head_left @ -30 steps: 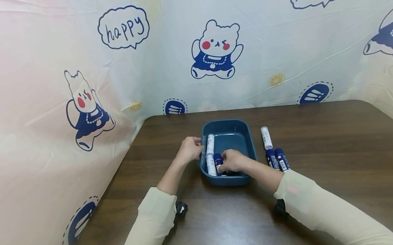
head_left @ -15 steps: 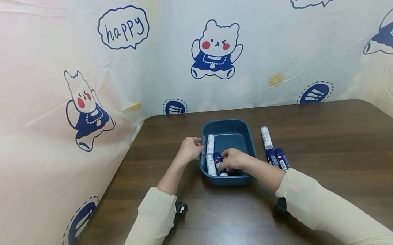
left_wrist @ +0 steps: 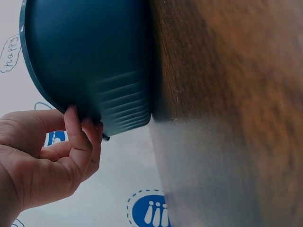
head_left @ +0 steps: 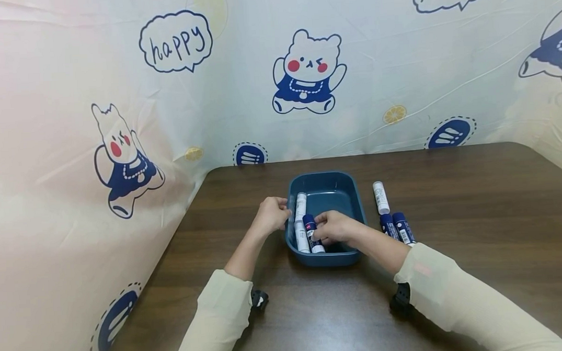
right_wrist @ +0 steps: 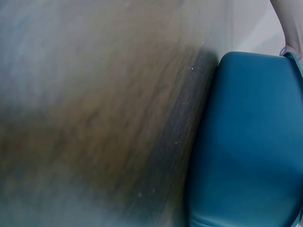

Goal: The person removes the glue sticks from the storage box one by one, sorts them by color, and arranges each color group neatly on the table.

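Observation:
A dark blue plastic bin (head_left: 330,259) stands on the table, rim up. My left hand (head_left: 272,213) grips its left rim; the left wrist view shows thumb and fingers of that hand (left_wrist: 57,161) on the bin's edge (left_wrist: 90,61). Inside, two white glue sticks (head_left: 301,206) lie end to end along the left wall. Beside the nearer one is a navy glue stick (head_left: 310,224) with a white base, pinched by the fingertips of my right hand (head_left: 337,227) at its right side. The right wrist view has the bin's outer wall (right_wrist: 246,142); the right hand is outside it.
Right of the bin, a white glue stick (head_left: 381,198) lies behind two navy ones (head_left: 389,227), partly hidden by the right forearm. The brown wooden table (head_left: 475,203) meets a printed cloth (head_left: 380,66) at the back and left.
The navy glue stick in the bin has shifted slightly left, against the nearer white one, and more of it shows. The right fingers have drawn toward its right side. The left hand stays put.

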`<state>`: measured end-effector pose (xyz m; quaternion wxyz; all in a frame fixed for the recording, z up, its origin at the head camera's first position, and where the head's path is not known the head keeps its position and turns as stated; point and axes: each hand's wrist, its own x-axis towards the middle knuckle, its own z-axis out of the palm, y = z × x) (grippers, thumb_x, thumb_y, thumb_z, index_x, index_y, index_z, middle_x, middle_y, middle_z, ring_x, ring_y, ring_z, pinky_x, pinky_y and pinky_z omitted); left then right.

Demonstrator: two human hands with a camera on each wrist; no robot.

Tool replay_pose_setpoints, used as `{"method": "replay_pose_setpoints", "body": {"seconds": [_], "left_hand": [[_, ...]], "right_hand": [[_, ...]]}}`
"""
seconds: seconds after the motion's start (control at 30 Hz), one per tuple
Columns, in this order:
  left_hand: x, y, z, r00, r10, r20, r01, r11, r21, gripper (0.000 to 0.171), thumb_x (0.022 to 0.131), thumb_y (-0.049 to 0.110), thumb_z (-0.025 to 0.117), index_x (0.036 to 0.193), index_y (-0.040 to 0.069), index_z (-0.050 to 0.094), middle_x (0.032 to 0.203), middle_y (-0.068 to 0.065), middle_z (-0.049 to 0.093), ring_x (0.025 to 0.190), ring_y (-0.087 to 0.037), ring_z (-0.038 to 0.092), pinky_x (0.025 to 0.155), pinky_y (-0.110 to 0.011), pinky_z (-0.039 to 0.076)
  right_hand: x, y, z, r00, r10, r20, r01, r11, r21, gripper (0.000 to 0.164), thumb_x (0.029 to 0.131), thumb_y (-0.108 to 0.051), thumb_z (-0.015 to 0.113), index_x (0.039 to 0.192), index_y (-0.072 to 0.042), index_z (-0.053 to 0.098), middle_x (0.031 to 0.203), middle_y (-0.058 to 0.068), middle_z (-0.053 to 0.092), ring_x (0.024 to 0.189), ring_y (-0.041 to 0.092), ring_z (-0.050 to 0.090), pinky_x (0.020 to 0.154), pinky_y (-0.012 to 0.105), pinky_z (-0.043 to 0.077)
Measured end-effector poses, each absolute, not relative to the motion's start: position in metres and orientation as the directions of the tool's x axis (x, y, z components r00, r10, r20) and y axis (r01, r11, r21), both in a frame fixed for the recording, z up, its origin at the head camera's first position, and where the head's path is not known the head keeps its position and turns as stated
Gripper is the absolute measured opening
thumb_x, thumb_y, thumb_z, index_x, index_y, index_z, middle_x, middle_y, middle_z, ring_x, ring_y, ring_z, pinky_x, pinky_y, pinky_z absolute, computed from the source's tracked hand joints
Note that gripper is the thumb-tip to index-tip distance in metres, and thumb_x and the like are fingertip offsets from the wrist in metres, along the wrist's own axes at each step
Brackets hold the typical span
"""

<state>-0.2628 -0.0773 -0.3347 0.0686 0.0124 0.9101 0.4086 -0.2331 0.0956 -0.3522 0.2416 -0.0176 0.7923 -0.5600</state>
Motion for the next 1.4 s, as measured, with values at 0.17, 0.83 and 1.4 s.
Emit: {"method": "replay_pose_setpoints", "body": {"seconds": [0.17, 0.83, 1.4], "left_hand": [[-0.2620, -0.0771, -0.3345, -0.990, 0.075, -0.121, -0.042, 0.659, 0.751, 0.039, 0.091, 0.007, 0.056, 0.129, -0.003, 0.051, 0.102, -0.014, 0.060, 0.068, -0.018, 0.062, 0.060, -0.027, 0.054], [-0.2605, -0.0763, -0.3326, -0.987, 0.069, -0.145, -0.068, 0.641, 0.765, 0.040, 0.091, 0.007, 0.055, 0.129, -0.002, 0.050, 0.103, -0.015, 0.059, 0.074, -0.020, 0.062, 0.063, -0.028, 0.054], [-0.2615, -0.0764, -0.3324, -0.987, 0.069, -0.147, -0.068, 0.650, 0.757, 0.040, 0.091, 0.007, 0.055, 0.130, -0.002, 0.050, 0.101, -0.014, 0.058, 0.073, -0.020, 0.061, 0.062, -0.027, 0.054]], "right_hand": [[-0.2318, 0.0958, -0.3493, -0.877, -0.320, -0.359, 0.257, 0.319, -0.912, 0.060, 0.080, -0.001, 0.064, 0.134, 0.005, 0.038, 0.116, 0.019, 0.051, 0.099, 0.026, 0.055, 0.085, 0.036, 0.050], [-0.2307, 0.0972, -0.3483, -0.903, -0.304, -0.303, 0.243, 0.220, -0.945, 0.058, 0.083, -0.004, 0.063, 0.135, 0.001, 0.037, 0.119, 0.018, 0.048, 0.102, 0.027, 0.051, 0.090, 0.039, 0.046], [-0.2302, 0.1031, -0.3455, -0.906, -0.381, -0.185, 0.218, -0.045, -0.975, 0.061, 0.085, 0.000, 0.056, 0.140, 0.002, 0.029, 0.130, 0.020, 0.041, 0.109, 0.027, 0.046, 0.096, 0.038, 0.041]]}}
